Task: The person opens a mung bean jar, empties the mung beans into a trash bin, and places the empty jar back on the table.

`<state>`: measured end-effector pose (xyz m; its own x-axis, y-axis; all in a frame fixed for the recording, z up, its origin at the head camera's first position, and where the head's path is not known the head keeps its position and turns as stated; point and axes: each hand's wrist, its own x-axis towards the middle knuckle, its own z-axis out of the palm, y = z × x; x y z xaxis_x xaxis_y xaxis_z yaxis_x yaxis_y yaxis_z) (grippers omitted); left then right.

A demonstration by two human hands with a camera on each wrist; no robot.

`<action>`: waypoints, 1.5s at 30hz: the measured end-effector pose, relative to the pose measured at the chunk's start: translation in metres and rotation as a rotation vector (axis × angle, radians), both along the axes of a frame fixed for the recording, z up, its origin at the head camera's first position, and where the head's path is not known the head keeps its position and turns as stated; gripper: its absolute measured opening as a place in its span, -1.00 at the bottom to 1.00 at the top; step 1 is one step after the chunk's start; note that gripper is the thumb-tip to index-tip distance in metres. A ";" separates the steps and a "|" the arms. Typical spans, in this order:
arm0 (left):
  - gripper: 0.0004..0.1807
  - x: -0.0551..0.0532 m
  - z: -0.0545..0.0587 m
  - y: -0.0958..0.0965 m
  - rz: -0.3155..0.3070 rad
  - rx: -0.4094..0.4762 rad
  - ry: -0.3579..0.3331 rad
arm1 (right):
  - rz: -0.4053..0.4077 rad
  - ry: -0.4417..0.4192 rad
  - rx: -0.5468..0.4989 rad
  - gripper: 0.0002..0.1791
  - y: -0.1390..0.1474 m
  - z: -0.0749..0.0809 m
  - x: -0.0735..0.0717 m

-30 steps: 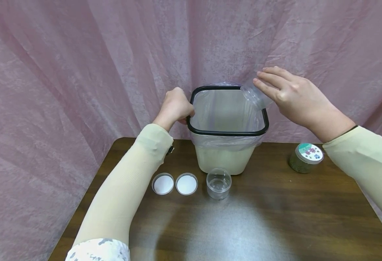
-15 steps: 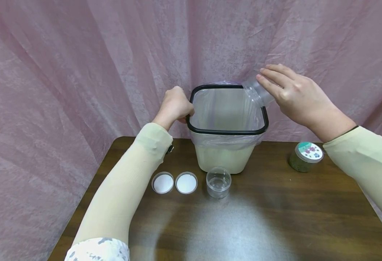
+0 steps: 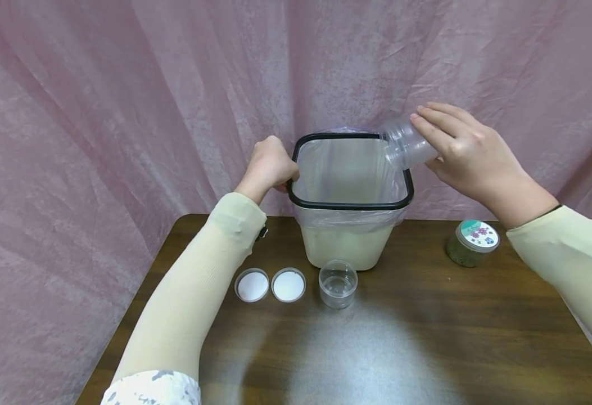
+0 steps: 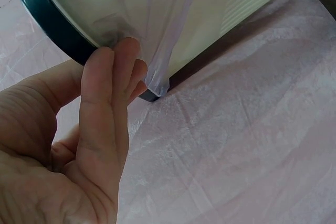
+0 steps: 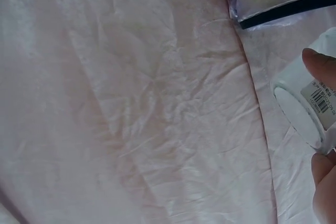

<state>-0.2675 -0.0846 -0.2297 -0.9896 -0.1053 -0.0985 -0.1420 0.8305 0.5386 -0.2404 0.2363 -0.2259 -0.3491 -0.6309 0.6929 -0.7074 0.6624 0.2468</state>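
A cream trash bin (image 3: 348, 242) with a black rim and a thin clear liner stands at the back of the table. My left hand (image 3: 271, 163) grips the rim at its left side; in the left wrist view its fingers (image 4: 97, 98) lie against the bin's outer wall, over the liner. My right hand (image 3: 470, 149) holds a clear plastic jar (image 3: 402, 145) tilted on its side, the mouth over the bin's right rim. A label with a barcode shows on that jar (image 5: 299, 106) in the right wrist view, with thumb and fingers round it.
In front of the bin stands a clear open jar (image 3: 338, 286). Left of it lie two round lids (image 3: 252, 286) with white insides. A lidded jar (image 3: 473, 243) of dark green contents, its top floral, stands at the table's back right. A pink curtain (image 3: 215, 84) hangs behind.
My right hand has drawn slightly to the right with the jar, which now lies nearer to level. My left hand stays on the rim.
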 end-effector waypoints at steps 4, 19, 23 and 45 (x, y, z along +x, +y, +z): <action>-0.85 0.000 0.000 -0.001 -0.002 0.001 0.004 | -0.025 -0.031 -0.082 -0.18 0.004 -0.005 0.002; -0.84 0.000 -0.001 0.000 -0.008 0.001 0.018 | -0.154 -0.221 -0.686 -0.07 0.005 -0.026 0.041; -0.85 0.000 -0.002 -0.002 -0.009 0.013 0.019 | -0.167 -0.367 -0.827 -0.14 -0.004 -0.024 0.055; -0.89 0.000 0.000 -0.001 -0.012 -0.014 0.046 | 0.125 0.155 -0.021 -0.59 -0.019 -0.004 0.017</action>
